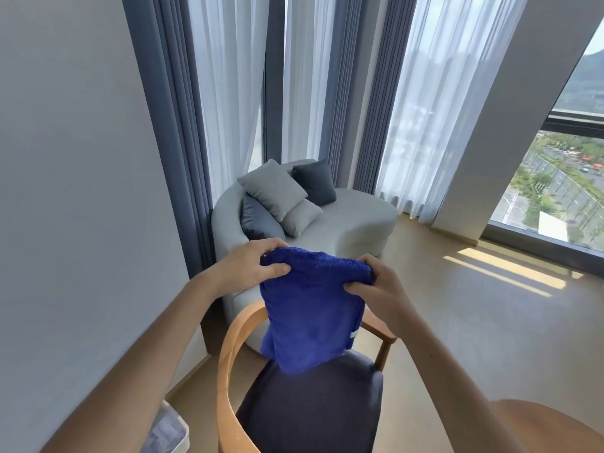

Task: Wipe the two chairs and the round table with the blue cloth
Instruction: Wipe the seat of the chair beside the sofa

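A small white tag [354, 335] showed at the right edge of the blue cloth [313, 308], but I could not read any writing on it. I held the cloth up in front of me with both hands. My left hand [251, 268] pinched its upper left corner, thumb on the near side and fingers curled behind. My right hand [379, 289] gripped the upper right corner the same way, fingers bunched into the fabric. The cloth hung loose between them, and its lower end dangled just above the dark seat of the chair [313, 413]. The chair's curved wooden back rail [228, 348] ran round to the left of the cloth. A rounded wooden surface [549, 423] showed at the lower right edge, beside my right forearm. Beyond the chair stood a pale grey sofa [353, 223] with grey cushions [271, 188], against long curtains [228, 93].
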Tool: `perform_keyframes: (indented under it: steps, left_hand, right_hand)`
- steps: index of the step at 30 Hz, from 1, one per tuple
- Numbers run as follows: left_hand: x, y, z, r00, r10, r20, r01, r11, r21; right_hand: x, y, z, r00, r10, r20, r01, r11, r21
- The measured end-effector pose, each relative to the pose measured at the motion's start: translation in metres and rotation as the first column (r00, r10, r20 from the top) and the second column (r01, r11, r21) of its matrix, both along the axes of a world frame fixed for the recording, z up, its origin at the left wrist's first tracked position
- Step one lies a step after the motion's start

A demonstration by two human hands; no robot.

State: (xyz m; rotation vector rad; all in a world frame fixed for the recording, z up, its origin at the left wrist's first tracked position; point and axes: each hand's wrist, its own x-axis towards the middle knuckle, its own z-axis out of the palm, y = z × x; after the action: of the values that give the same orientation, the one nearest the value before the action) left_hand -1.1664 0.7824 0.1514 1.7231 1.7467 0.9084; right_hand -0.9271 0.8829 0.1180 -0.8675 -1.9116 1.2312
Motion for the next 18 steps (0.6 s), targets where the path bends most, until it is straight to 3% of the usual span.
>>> perform_keyframes:
  steps: [6,18]
  left_hand:
    - [0.003,0.005,-0.001,0.997,0.075,-0.034,-0.068,0.985,0.159]
    - [0.011,0.012,0.005,0.997,0.038,-0.071,-0.022,0.976,0.216]
  right_hand:
    - [0.003,0.003,0.002,0.997,0.027,-0.07,-0.033,0.996,-0.083]
    - [0.003,0.006,0.014,0.988,0.066,-0.143,-0.079,0.993,-0.087]
